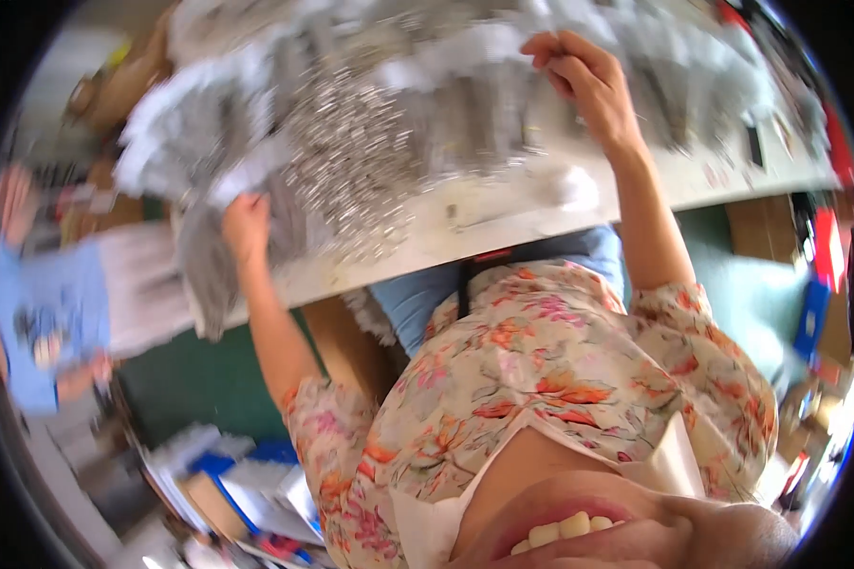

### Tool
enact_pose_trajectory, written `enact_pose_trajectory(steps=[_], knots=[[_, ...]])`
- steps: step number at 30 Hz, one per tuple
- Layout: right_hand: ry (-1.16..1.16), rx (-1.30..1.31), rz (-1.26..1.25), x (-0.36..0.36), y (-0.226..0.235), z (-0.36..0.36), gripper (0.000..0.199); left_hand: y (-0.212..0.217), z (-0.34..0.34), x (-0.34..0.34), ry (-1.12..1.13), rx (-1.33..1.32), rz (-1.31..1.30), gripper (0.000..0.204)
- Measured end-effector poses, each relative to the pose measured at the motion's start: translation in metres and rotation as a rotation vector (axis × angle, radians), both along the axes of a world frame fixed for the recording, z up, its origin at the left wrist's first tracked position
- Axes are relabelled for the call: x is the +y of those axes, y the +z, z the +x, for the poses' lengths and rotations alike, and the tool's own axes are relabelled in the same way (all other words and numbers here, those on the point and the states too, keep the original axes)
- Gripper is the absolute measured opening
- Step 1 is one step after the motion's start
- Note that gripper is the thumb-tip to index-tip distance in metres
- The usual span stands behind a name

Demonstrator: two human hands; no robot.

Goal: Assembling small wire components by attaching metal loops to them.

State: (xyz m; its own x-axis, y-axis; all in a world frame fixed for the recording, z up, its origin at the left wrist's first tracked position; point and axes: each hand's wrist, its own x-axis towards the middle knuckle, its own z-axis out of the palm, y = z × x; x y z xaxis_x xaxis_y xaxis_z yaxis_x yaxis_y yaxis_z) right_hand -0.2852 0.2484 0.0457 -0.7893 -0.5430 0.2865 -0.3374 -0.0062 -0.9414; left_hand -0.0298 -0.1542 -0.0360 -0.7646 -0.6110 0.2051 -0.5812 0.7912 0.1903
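At the left end of the table, my left hand [247, 226] is closed at the edge of a soft grey-and-white bundle [213, 261], which hangs over the table's near edge. My right hand [593, 90] is raised over the right half of the table, fingers curled and pinched together. Whatever may be between those fingers is too small or blurred to make out. Between my hands lies a heap of small shiny metal pieces [351, 152]. Rows of similar grey bundles with white ends [470, 109] lie beyond it, smeared by motion.
The white table [446, 232] runs across in front of me. A dark flat object [754, 147] lies near its right end. Another person in a light blue shirt [57, 313] is at the left. Cardboard boxes [764, 228] and blue-and-white containers [247, 479] stand around.
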Motion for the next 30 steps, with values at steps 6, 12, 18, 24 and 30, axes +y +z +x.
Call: enact_pose_trajectory(steps=[6,12,18,24,30], knots=[[-0.37,0.293,0.271,0.099,-0.023,-0.034,0.023,0.0,0.001,-0.003,-0.046,-0.01,0.0,0.017],[-0.425,0.487,0.54,0.121,-0.053,-0.032,0.02,0.002,-0.02,0.001,0.132,0.074,-0.039,0.016],[-0.315,0.679,0.767,0.131,-0.068,-0.044,0.014,0.009,-0.062,0.005,-0.009,0.48,0.02,0.016],[-0.432,0.44,0.406,0.138,-0.022,-0.051,0.025,0.047,-0.076,0.039,0.194,1.042,0.538,0.022],[-0.733,0.042,-0.109,0.251,-0.002,-0.154,0.027,0.055,-0.056,0.067,0.015,0.971,0.409,0.023]])
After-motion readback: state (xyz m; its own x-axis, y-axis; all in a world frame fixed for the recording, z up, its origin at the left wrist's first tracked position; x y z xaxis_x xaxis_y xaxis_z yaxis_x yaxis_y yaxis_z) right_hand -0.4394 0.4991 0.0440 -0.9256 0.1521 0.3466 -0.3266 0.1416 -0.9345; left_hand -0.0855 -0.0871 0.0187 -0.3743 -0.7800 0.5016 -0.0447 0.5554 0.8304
